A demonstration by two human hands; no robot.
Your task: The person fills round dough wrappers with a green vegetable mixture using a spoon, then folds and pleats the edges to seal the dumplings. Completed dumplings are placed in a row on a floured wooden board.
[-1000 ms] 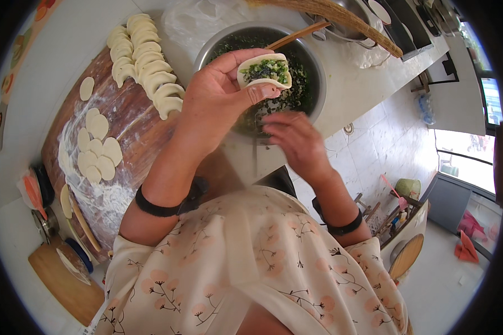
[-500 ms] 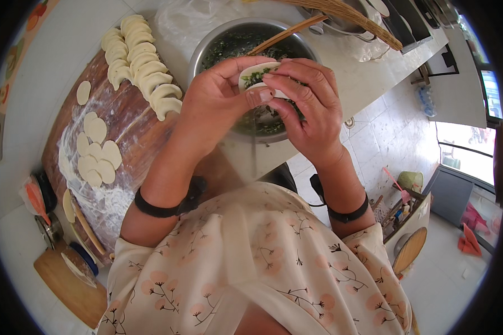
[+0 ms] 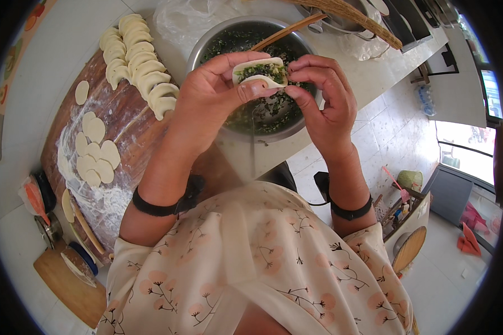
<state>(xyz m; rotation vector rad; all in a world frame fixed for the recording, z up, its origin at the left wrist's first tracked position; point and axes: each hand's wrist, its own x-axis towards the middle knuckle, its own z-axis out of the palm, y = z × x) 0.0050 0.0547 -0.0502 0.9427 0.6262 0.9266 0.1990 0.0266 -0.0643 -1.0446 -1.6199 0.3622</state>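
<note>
Over the metal bowl, my left hand [image 3: 215, 86] holds a dumpling wrapper [image 3: 258, 82] folded up at its two long sides. Chopped green filling [image 3: 262, 71] shows in the gap between them. My left thumb presses the near side, with the fingers behind the far one. At the wrapper's right end is my right hand [image 3: 324, 92], its thumb and curled fingers apart; the thumb tip is at the edge, and whether it touches I cannot tell. The steel bowl [image 3: 197, 49] beneath holds more green filling, and a pair of wooden chopsticks [image 3: 290, 30] leans in it.
Left of me lies a floured wooden board [image 3: 120, 131] with several round wrappers [image 3: 95, 129] and rows of finished dumplings [image 3: 145, 67]. A rolling pin [image 3: 88, 229] rests near its lower edge. Clear plastic bags [image 3: 184, 22] and a pot [image 3: 346, 19] stand behind the bowl.
My right hand has moved right, away from the wrapper's middle, and its fingers have come off the top. The wrapper has turned more level, exposing more filling.
</note>
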